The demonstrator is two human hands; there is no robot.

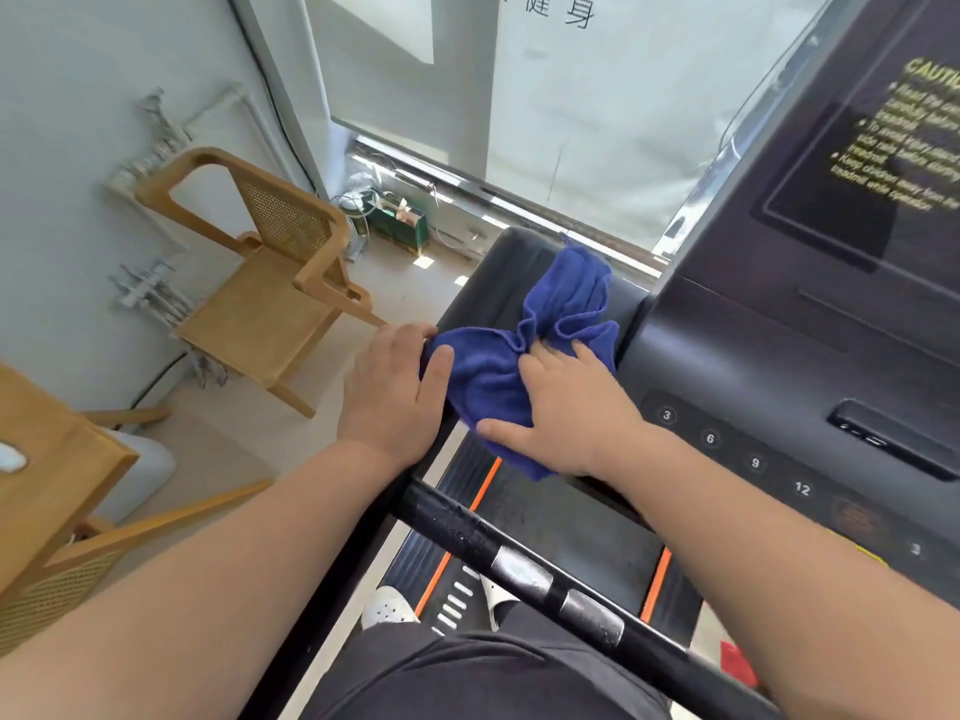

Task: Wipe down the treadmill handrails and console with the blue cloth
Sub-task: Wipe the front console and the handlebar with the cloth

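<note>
My left hand (395,392) grips the left edge of the blue cloth (491,371). The thumb lies on top of the fabric and the fingers curl over its far side, bunching it against the outer edge of the left handrail (488,275). My right hand (569,413) grasps nothing: it lies palm down on the cloth with the fingers spread, pressing it flat onto the rail.

The cloth is crumpled and draped over the wide dark pad of that handrail, just beside the console (753,345). Its upper folds reach toward the far end of the rail, and its lower corner hangs over the near edge, under my right wrist.

To the right of my right wrist, a row of round console buttons (666,415) reads 3, 6, 9 and 12. Higher up, a yellow caution label (914,142) sits on the dark panel.

Below my forearms a black crossbar (462,524) runs diagonally, carrying 2 silver sensor plates (522,569). Under it lies the treadmill belt (571,532), bordered by orange stripes, and my white shoes (387,608) show at the bottom.

Off to the left stand a wooden chair (270,298) with a woven back and the corner of a wooden table (47,485).
</note>
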